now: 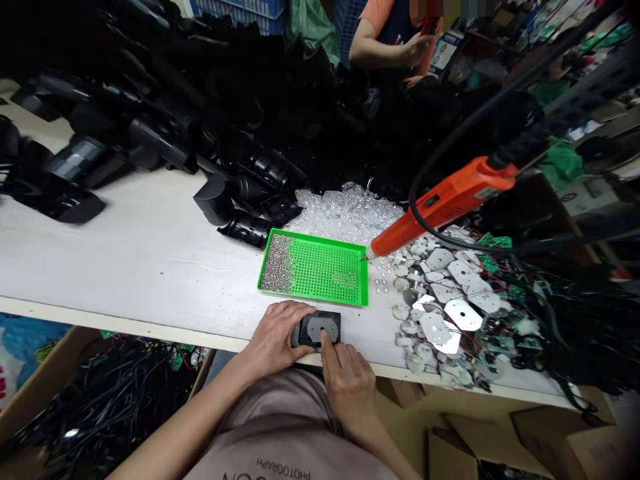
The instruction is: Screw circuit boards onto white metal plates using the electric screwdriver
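Observation:
At the table's front edge, a black plastic housing [320, 328] with a grey metal plate set in its face lies between my hands. My left hand [276, 337] grips its left side. My right hand [350, 383] holds its near edge, with the index finger pressed on the plate. Just beyond them sits a green perforated tray [340, 270] with a patch of small silver screws [276, 263] at its left end. An orange electric screwdriver [445, 203] hangs on its cord, tip beside the tray's right corner, touching neither hand.
Black plastic housings [150, 133] are heaped across the back of the white table [125, 247]. Clear plastic packaging [345, 213] lies behind the tray. Metal plates [440, 300] and green circuit boards with wires [495, 240] spread rightward. A co-worker's hand [415, 50] is at the far side. Below the edge, a cardboard box [55, 380] holds black cables.

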{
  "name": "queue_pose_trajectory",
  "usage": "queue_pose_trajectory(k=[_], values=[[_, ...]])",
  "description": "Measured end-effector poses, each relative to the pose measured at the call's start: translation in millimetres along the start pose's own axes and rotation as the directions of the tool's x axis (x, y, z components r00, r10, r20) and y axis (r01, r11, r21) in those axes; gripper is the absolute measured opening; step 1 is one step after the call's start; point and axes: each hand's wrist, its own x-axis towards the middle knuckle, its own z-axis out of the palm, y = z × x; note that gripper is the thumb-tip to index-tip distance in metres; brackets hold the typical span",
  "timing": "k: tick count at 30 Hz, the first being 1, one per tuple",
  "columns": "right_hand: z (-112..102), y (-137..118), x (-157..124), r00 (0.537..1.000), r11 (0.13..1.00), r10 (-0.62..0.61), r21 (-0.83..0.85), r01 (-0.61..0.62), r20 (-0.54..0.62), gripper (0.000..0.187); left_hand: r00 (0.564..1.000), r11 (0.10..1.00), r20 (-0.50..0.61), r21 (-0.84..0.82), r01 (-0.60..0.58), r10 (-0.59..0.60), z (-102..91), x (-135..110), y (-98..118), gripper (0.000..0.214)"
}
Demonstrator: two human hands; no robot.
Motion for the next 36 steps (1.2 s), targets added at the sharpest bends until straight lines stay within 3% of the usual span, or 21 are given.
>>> queue_pose_trajectory(k=[9, 17, 24, 29, 33, 35, 36], values=[[-5.3, -4.0, 5.9, 0.999, 0.999, 0.037, -0.003, -0.037, 0.007, 0.033, 1.0, 1.0, 0.009, -0.017, 0.008, -0.008, -3.5, -0.1, 0.2, 0.071], [0.5, -3.9, 7.3, 0.992, 0.989, 0.066, 0.125, -0.08, 0.109, 0.036, 0.999, 1.0, 0.034, -0.021, 0.001, 0.0, -4.3, 1.9, -4.0, 0.07], [-1.5, -7.2, 10.8, 0.978, 0.995, 0.073, 0.052, -0.085, 0.195, 0.036, 0.998, 0.996, 0.06, -0.086, 0.016, -0.011, -13.5, 0.3, 3.5, 0.061], [0.2, -12.6, 15.5, 0.979, 0.991, 0.106, 0.063, -0.118, 0.173, 0.029, 0.983, 0.985, -0.093, -0.082, 0.149, -0.157, 2.2, 3.7, 10.1, 0.038], [-18.8, 16.5, 6.1, 0.982, 0.946, 0.138, 0.276, -0.168, 0.127, 0.027, 0.979, 0.987, -0.128, -0.05, 0.155, -0.161, 12.8, 6.0, 9.9, 0.036], [-31.9, 44.3, -14.1, 0.957, 0.903, 0.265, 0.317, -0.29, 0.121, 0.027, 0.981, 0.989, -0.129, -0.035, 0.144, -0.147, 13.2, 6.3, 8.5, 0.036], [-36.3, 58.4, -28.3, 0.926, 0.887, 0.336, 0.273, -0.373, 0.173, 0.027, 0.981, 0.99, -0.131, -0.027, 0.139, -0.141, 12.9, 6.5, 7.7, 0.036]])
